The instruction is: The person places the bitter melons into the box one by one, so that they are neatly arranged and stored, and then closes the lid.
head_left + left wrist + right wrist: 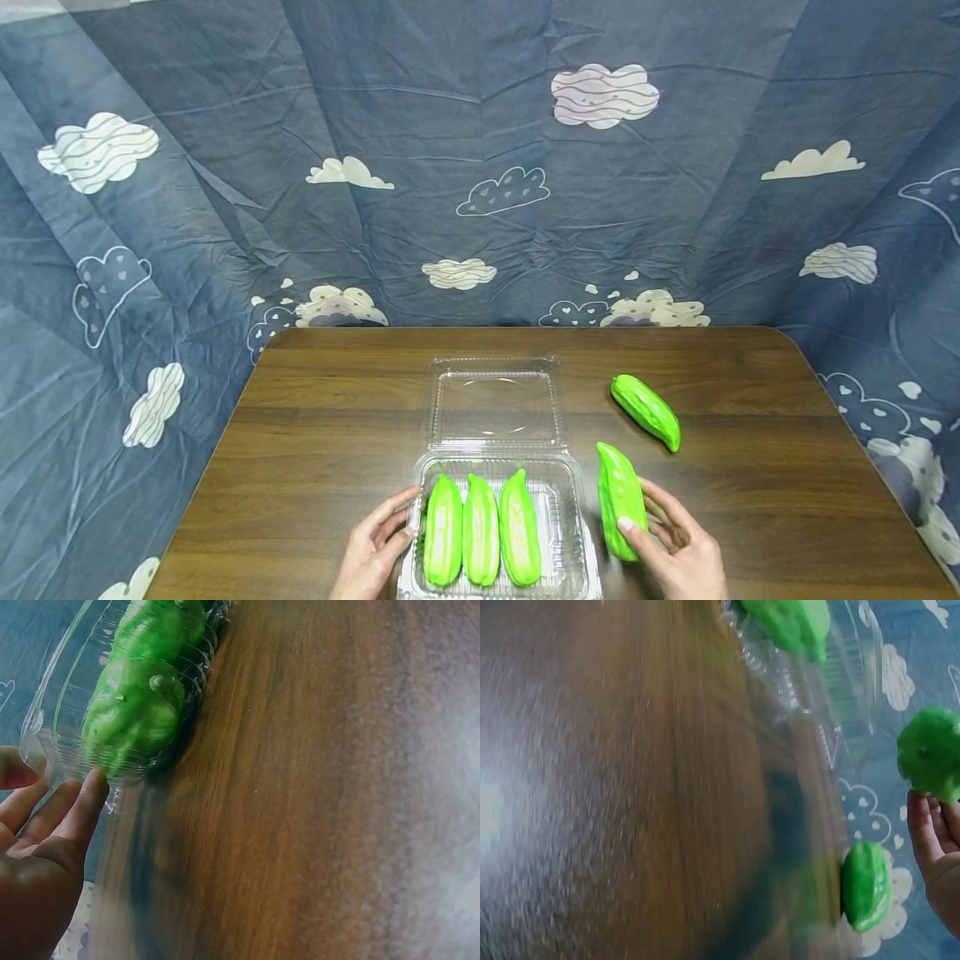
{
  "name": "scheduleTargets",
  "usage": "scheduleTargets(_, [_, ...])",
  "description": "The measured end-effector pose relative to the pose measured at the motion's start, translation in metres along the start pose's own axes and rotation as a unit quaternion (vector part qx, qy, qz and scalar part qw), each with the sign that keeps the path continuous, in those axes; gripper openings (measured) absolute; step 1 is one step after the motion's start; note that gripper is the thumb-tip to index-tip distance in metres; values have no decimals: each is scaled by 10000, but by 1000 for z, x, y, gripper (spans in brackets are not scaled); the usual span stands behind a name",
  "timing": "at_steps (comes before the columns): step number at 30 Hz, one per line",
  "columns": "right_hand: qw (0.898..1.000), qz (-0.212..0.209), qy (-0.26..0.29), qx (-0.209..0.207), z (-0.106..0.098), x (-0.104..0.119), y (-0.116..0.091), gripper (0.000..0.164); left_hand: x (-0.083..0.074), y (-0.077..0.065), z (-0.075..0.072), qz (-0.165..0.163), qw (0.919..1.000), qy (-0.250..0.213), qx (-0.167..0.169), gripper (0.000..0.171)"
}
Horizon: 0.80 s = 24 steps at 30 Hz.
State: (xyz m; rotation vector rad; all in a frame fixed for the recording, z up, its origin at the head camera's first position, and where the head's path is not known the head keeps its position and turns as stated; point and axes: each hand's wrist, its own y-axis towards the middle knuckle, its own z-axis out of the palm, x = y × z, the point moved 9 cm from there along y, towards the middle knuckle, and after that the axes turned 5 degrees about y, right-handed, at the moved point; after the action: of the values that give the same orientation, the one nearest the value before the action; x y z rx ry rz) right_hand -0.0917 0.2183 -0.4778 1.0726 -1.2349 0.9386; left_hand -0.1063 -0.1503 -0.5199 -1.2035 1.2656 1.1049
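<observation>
The clear rectangular plastic container (576, 492), merely touched by the relaxed left hand (375, 540), could skid if struck by the glossy green, tapered, plastic-looking vegetable (619, 496) grasped in the right hand (682, 546) just beside it

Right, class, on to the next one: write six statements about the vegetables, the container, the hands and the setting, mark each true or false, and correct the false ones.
1. Three green vegetables lie side by side in the clear container. True.
2. The right hand holds a fourth vegetable. True.
3. The left hand holds a vegetable. False: it is at the container's left side.
4. The lid is closed over the container. False: it lies open, beyond the container.
5. A fifth vegetable lies on the table, right of the lid. True.
6. The backdrop is plain red. False: it is blue with clouds.
</observation>
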Motion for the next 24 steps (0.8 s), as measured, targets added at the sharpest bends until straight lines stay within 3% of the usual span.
scheduleTargets(10, [9985, 397, 319, 190, 20, 0, -6, 45, 0, 0, 0, -16, 10000, -49, -47, 48])
scheduleTargets(18, [9979, 552, -136, 298, 35, 0, -9, 47, 0, 0, -1, 18, 10000, -16, -96, 47])
scheduleTargets(24, [9977, 300, -125, 599, 45, 4, -9, 55, 0, 0, -1, 56, 9999, -33, -90, 47])
